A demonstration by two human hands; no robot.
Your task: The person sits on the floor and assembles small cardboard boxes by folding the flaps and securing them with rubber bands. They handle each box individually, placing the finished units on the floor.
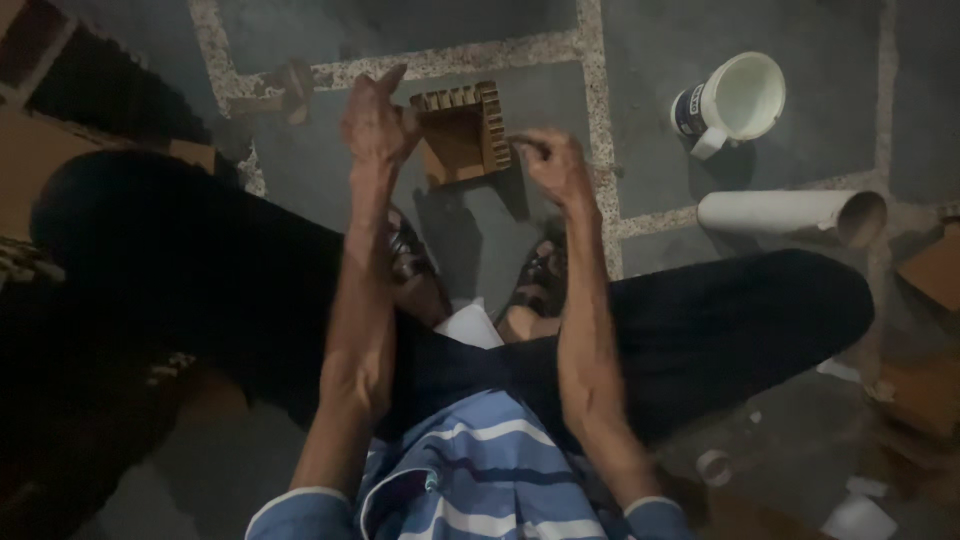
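We hold a small brown wooden box-like piece with notched, comb-like edges (462, 133) above the grey tiled floor (800, 120). Left hand (375, 120) grips its 9 o'clock side, fingers partly curled. Right hand (553, 165) at 3 o'clock is pinched shut at the notched edge; contents unclear. White plastic mug (735, 100) lies at 2 o'clock.

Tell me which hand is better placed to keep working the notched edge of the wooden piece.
Right, most likely. The right hand sits pinched against the notched side of the wooden piece, as if holding a small tool, too blurred to identify. The left hand braces the piece's opposite side.
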